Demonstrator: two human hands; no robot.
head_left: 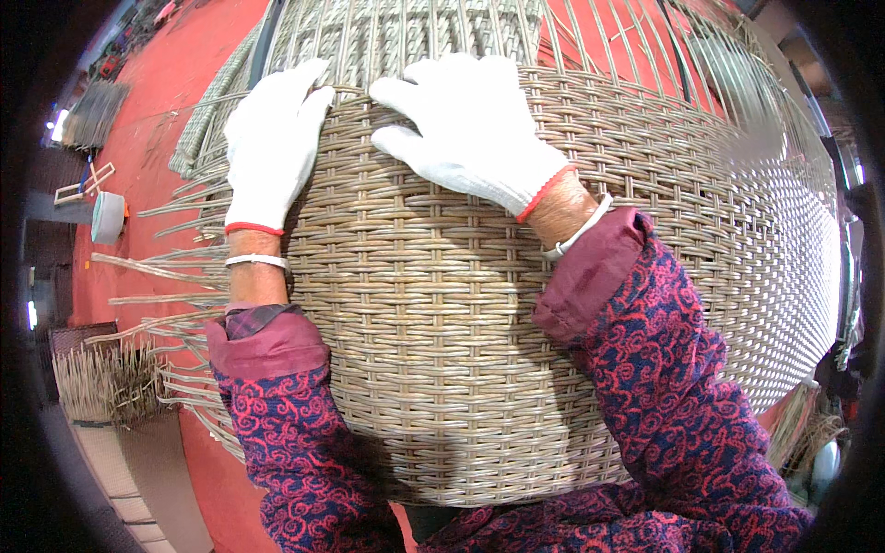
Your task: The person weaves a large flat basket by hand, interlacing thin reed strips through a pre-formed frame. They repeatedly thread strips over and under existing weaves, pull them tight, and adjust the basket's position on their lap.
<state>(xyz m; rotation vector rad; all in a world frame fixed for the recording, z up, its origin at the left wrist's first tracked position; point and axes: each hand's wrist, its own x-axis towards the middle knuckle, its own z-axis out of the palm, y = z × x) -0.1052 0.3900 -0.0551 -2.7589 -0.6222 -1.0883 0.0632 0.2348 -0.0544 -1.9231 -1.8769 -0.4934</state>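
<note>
A large grey-brown woven wicker panel [424,323] spreads out before me, its bare upright stakes [369,37] rising past the top of the weave. Both hands wear white knit gloves with red cuffs. My left hand [275,147] is at the panel's upper left edge, thumb and fingers closed around a thin wicker strand [348,89] that shows toward the right hand. Across the upper weave lies my right hand [475,129], thumb and index finger apart, its other fingertips bent over at the foot of the stakes. Nothing shows in its grasp.
Loose strand ends [166,267] stick out along the panel's left side. Behind it lies another woven piece [212,120] on the red floor [147,175]. A roll of tape [108,218] is at the far left, above a bundle of cut strands [106,378].
</note>
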